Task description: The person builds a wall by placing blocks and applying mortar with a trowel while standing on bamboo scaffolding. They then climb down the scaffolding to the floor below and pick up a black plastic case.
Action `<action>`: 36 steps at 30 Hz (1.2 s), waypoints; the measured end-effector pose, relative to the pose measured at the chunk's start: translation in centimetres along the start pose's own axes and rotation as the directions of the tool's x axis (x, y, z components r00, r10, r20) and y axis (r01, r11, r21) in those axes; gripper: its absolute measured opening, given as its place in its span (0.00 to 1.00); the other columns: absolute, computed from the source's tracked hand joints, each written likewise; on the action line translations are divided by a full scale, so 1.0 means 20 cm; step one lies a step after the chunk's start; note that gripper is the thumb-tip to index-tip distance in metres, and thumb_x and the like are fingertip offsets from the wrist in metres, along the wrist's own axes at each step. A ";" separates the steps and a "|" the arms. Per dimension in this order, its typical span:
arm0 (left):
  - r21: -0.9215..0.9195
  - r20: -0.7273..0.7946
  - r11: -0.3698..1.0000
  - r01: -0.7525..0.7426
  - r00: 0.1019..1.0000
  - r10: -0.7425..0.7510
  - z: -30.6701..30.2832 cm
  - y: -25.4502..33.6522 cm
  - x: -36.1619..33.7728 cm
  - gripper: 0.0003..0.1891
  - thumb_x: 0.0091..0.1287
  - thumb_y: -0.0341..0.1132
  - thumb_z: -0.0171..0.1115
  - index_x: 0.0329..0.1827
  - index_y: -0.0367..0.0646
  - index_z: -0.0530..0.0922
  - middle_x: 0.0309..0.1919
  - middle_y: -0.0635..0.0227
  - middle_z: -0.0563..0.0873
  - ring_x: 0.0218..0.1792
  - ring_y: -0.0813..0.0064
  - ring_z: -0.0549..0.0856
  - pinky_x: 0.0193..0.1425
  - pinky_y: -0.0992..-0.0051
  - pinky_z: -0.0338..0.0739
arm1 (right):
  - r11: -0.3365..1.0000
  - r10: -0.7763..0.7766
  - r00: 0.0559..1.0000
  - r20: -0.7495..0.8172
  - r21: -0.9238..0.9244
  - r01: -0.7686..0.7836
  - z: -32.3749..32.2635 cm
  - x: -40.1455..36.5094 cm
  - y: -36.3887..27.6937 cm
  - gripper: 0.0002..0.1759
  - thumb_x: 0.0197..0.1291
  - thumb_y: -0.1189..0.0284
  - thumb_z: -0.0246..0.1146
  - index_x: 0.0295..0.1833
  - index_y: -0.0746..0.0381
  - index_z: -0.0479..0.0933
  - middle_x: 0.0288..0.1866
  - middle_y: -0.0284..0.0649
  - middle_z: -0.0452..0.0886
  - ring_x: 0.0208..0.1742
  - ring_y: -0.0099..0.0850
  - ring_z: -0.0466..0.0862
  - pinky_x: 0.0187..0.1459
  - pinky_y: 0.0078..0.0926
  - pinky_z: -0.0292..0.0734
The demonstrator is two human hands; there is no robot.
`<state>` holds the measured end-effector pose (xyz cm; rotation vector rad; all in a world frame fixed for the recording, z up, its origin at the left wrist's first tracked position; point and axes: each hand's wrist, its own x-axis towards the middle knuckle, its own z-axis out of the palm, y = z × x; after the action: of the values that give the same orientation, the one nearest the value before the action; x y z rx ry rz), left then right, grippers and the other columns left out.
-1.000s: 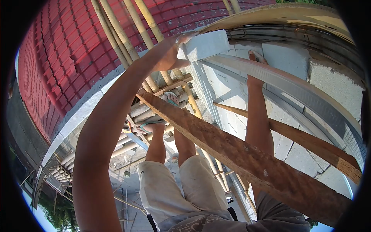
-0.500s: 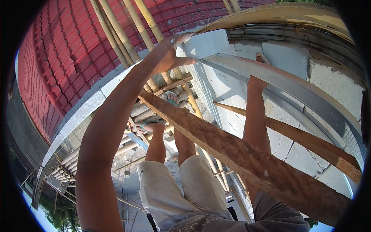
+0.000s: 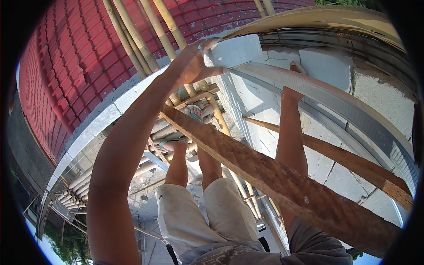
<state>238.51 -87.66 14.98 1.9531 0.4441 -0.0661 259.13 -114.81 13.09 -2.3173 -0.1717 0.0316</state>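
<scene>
Red tiles (image 3: 92,57) spread beyond the pale block (image 3: 237,50), its left end clasped in our left hand (image 3: 192,64); rightward, a metal channel (image 3: 333,93) partly hides our right hand (image 3: 292,92), grip unclear.

Beige shorts (image 3: 182,212) go with a grey shirt (image 3: 311,238) bearing pale lettering (image 3: 225,259) by the shorts' waist; black straps (image 3: 172,254) hang beside the shorts; sandals (image 3: 194,116) are green-strapped.

Pale rectangular block (image 3: 236,49), flat-faced, at far end of white masonry wall (image 3: 322,163). Long grey metal channel (image 3: 327,89), ribbed, slanting along wall, far end just beside block.
</scene>
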 end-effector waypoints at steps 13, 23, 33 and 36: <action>-0.068 -0.058 0.996 -0.062 0.997 0.058 0.03 -0.03 0.00 0.39 0.53 0.37 0.78 0.68 0.44 0.69 0.56 0.61 0.81 0.56 0.71 0.79 0.65 0.69 0.73 | 0.940 0.321 0.946 -0.047 0.139 -0.312 -0.25 -0.46 -0.38 0.10 0.62 0.72 0.66 0.45 0.68 0.81 0.30 0.39 0.81 0.21 0.23 0.77 0.21 0.19 0.77; -0.161 -0.012 0.987 -0.023 1.000 0.021 0.02 -0.03 0.00 0.39 0.54 0.38 0.78 0.69 0.44 0.68 0.58 0.62 0.81 0.59 0.70 0.78 0.69 0.65 0.69 | 0.959 0.269 0.961 0.066 0.073 -0.273 -0.30 -0.89 -0.36 0.09 0.62 0.71 0.68 0.44 0.65 0.84 0.26 0.31 0.78 0.19 0.17 0.73 0.22 0.16 0.70; -0.136 -0.006 0.991 -0.006 1.000 0.005 0.01 -0.03 0.01 0.43 0.52 0.42 0.80 0.70 0.43 0.68 0.59 0.60 0.80 0.60 0.68 0.77 0.68 0.66 0.70 | 0.990 0.035 0.952 0.305 0.120 -0.075 -0.21 -1.04 -0.39 0.08 0.60 0.77 0.69 0.46 0.60 0.86 0.30 0.31 0.78 0.26 0.17 0.72 0.28 0.17 0.68; -0.125 -0.026 0.992 -0.009 1.000 0.005 0.02 -0.04 0.00 0.43 0.51 0.43 0.80 0.70 0.43 0.68 0.59 0.59 0.80 0.60 0.68 0.77 0.67 0.66 0.70 | 0.990 -0.084 0.935 0.344 0.137 0.039 -0.17 -1.01 -0.43 0.10 0.58 0.79 0.69 0.46 0.59 0.86 0.29 0.33 0.79 0.26 0.19 0.73 0.29 0.19 0.70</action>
<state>238.38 -87.72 14.13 1.8334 0.4477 -0.0082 238.30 -114.20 20.97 -2.1593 -0.4103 0.4132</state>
